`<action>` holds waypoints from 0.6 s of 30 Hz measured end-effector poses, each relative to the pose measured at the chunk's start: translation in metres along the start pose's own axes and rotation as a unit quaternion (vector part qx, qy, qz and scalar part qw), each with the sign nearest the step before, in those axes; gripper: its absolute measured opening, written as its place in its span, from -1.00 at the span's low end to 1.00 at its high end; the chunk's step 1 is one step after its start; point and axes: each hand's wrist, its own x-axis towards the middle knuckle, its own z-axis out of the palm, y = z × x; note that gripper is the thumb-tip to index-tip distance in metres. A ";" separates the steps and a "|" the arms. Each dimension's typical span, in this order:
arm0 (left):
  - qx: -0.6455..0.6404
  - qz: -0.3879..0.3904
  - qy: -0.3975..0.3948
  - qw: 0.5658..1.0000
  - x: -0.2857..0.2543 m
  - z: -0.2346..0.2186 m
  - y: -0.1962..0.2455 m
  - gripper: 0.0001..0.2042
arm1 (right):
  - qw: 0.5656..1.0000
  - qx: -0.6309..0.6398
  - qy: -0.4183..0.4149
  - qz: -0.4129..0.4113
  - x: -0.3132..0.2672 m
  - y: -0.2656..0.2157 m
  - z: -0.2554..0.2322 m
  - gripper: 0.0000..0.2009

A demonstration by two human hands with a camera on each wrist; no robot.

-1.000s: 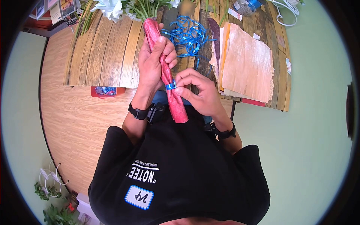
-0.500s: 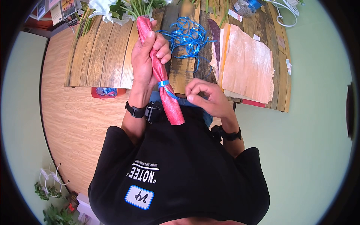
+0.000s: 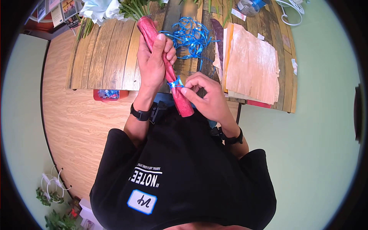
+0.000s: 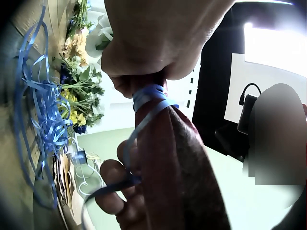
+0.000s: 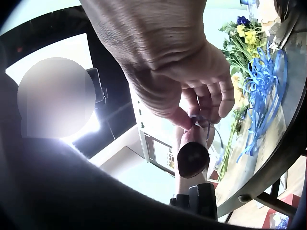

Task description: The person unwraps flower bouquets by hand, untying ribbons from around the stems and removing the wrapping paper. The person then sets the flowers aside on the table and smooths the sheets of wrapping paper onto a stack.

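Note:
My left hand [image 3: 155, 65] grips a bouquet by its stems, which are rolled in shiny red wrapping paper [image 3: 183, 104]. White flowers [image 3: 100, 9] and green stems stick out beyond the far end of the roll. Below that hand, a blue ribbon [image 3: 176, 83] goes around the paper; the left wrist view shows its wound band [image 4: 149, 98] and a loose tail leading down to the other hand's fingers [image 4: 111, 182]. With thumb and fingertips, my right hand [image 3: 209, 96] pinches the ribbon beside the roll. The roll's dark open end [image 5: 193, 159] faces the right wrist camera.
A tangle of blue ribbon [image 3: 191, 38] lies on the wooden table [image 3: 115, 57]. Stacked paper sheets [image 3: 251, 63] rest at the right, with a ribbon spool [image 3: 249, 7] behind them. A red bin [image 3: 111, 95] with scraps sits below the table's near edge.
Half a second ago my right hand was off the roll and the ribbon tail hung loose; now its fingers are back at the ribbon. The roll's lower end has swung slightly right and up.

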 end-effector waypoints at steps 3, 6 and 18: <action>0.000 0.005 -0.002 1.000 0.001 0.000 0.000 -0.57 | 0.998 0.054 -0.012 -0.036 -0.001 0.007 -0.007 -0.87; 0.003 0.003 -0.002 1.000 0.002 -0.001 -0.001 -0.57 | 0.982 0.183 -0.037 -0.009 -0.006 0.008 -0.013 -0.94; -0.072 0.001 -0.011 0.997 0.014 -0.014 0.006 -0.64 | 0.983 0.125 0.000 0.136 -0.039 0.017 -0.060 -0.82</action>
